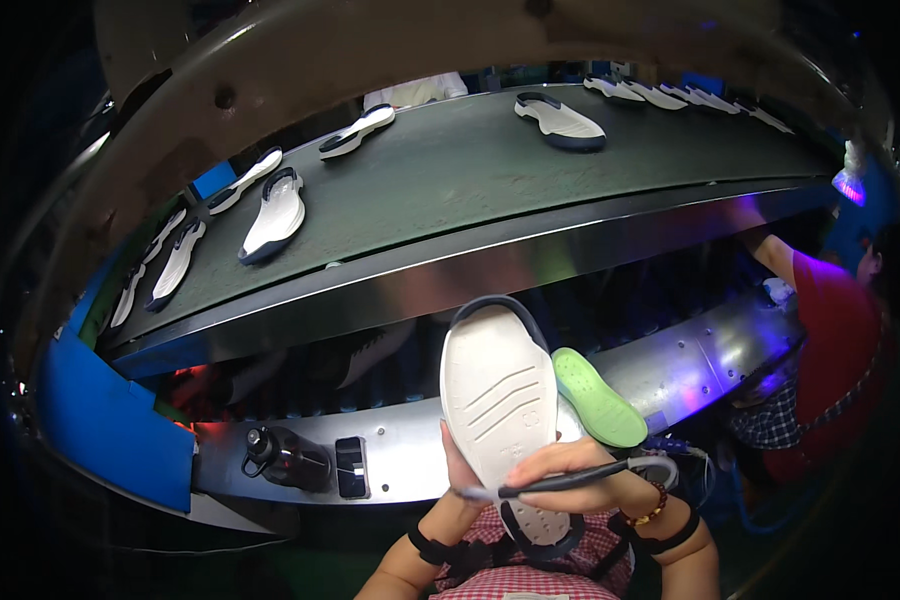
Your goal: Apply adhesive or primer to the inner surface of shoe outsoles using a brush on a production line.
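A white shoe sole (pixel 498 390) with a dark navy rim at both ends is held up in front of me, its grooved face showing. My left hand (pixel 457 468) grips its left edge, the fingers partly hidden behind it. A slim dark pen-like tool (pixel 570 480) is pinched in my right hand (pixel 580 462). Its grey tip points left, across the sole's lower part; I cannot tell whether it touches. A grey cord appears to loop from its back end. Just right of the sole, a light green sole (pixel 598 398) with small holes lies on the metal ledge.
Several white and navy soles (pixel 275 215) lie on the dark green conveyor belt (pixel 420 190) beyond the ledge (pixel 410 450). A black bottle (pixel 295 460) and a phone (pixel 351 467) rest on the ledge's left part. A co-worker in red (pixel 840 350) is at the right.
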Available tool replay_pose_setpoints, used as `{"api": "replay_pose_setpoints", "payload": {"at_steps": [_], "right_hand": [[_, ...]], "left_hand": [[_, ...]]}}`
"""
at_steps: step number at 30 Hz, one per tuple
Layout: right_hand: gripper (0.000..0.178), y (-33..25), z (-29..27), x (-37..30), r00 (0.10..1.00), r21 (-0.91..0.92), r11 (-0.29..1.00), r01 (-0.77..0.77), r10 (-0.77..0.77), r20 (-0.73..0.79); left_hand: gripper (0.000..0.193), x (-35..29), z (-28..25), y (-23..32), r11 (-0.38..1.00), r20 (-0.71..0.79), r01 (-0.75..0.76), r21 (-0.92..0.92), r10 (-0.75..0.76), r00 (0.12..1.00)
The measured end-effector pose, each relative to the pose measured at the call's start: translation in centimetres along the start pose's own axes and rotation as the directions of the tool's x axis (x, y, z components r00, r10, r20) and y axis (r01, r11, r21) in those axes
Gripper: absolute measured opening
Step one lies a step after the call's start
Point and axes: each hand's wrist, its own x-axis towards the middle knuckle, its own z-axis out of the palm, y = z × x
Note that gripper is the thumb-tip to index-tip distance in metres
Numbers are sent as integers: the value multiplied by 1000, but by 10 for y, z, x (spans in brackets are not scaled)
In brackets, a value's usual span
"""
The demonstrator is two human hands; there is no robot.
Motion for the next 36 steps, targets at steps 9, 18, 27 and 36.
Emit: {"api": "replay_pose_setpoints", "payload": {"at_steps": [9,18,27,36], "right_hand": [[22,-5,-4,-2,996,-166,982,94,-94,5],[22,-2,-10,-7,996,-81,993,86,-85,15],[22,-7,-21,-17,996,-227,972,61,-44,76],[25,-7,-30,-29,999,-85,996,-38,40,25]], "left_hand": [[98,4,8,14,985,-62,-109,136,118,991],[110,14,8,26,971,49,-238,39,236,971],[91,15,-2,33,943,243,-302,-137,327,913],[104,19,19,44,889,124,-409,-204,438,890]]}}
